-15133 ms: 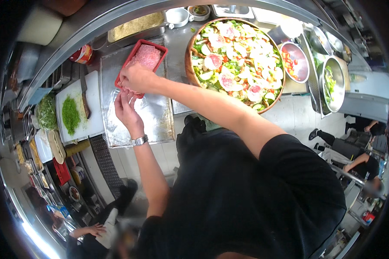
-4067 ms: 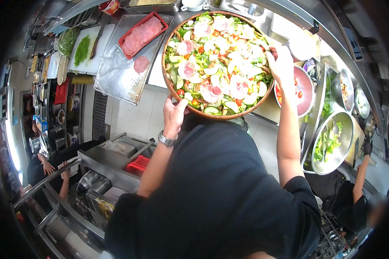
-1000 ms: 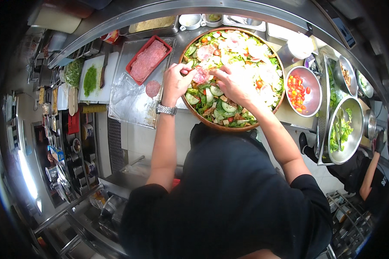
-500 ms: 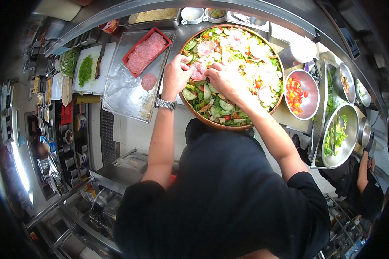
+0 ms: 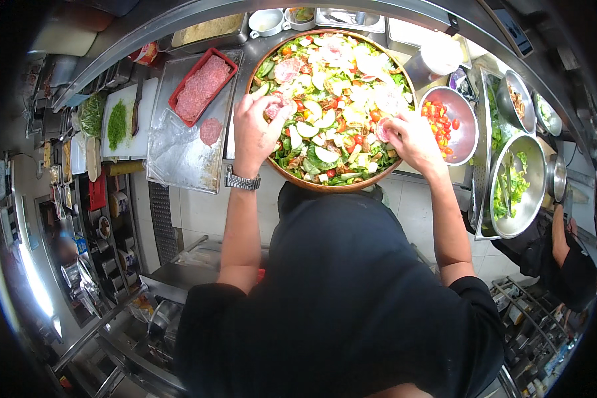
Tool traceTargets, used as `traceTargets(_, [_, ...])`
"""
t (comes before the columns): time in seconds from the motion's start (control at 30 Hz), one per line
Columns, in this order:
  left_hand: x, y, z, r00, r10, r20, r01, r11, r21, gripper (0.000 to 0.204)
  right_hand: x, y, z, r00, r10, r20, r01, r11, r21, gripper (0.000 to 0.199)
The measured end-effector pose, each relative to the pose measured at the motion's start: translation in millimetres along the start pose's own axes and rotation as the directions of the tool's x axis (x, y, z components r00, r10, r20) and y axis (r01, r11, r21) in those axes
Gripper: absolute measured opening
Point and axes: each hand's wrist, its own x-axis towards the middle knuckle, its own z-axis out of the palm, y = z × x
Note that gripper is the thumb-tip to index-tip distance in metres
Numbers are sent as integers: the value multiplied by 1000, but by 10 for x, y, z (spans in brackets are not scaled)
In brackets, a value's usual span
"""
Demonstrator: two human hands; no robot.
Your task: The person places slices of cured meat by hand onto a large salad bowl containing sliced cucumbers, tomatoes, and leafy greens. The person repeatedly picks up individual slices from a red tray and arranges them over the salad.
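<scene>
- Now that your right hand [image 5: 412, 140] has moved away from your left hand [image 5: 255, 129], the two are well apart, where a moment ago they met over the bowl's left part.
- With that parting, the handling looks split between two places, each hand with its own piece of meat; that is a judgement.
- Your left hand is curled at the left rim of the wooden salad bowl [image 5: 325, 188], thumb and fingers pinched on a left salami slice [image 5: 283, 106] just over the greens.
- Your right hand is over the bowl's right part, its fingertips drawn together on a right salami slice [image 5: 382, 130]; whether that slice also rests on the salad is hard to tell.
- Between your hands, the salad [image 5: 326, 154] shows cucumber slices, tomato and leaves.
- To the left, the red tray [image 5: 229, 67] of stacked salami [image 5: 202, 87] sits on the metal sheet pan [image 5: 172, 162], a loose slice [image 5: 210, 131] just beside it.
- To the right, near the rim, is a metal bowl [image 5: 467, 129] of cherry tomatoes [image 5: 436, 118].
</scene>
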Motion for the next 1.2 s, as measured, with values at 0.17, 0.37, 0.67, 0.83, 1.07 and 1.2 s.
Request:
traceTargets(0.17, [-113, -9, 11, 992, -28, 126, 11, 991, 130, 34, -71, 11, 120, 996, -23, -89, 17, 998, -66, 9])
traceTargets(0.37, [-173, -82, 38, 991, 4, 135, -31, 979, 201, 39, -42, -5, 131, 992, -59, -111, 50, 995, -88, 9])
traceTargets(0.67, [-119, -185, 60, 986, 99, 137, -128, 966, 223, 44, 0, -55, 164, 997, -40, -60, 35, 995, -91, 6])
traceTargets(0.83, [-131, -217, 23, 982, 108, 157, -152, 941, 304, 38, 12, -47, 137, 998, -43, -40, 40, 996, -74, 5])
traceTargets(1.07, [-182, -214, 29, 988, 139, 70, -152, 956, 250, 41, -15, -43, 85, 999, 45, -22, -45, 999, -1, 7])
traceTargets(1.2, [-233, -221, 30, 989, 149, -3, -145, 970, 197, 42, -25, -90, -66, 988, 151, 25, -149, 987, -60, 11])
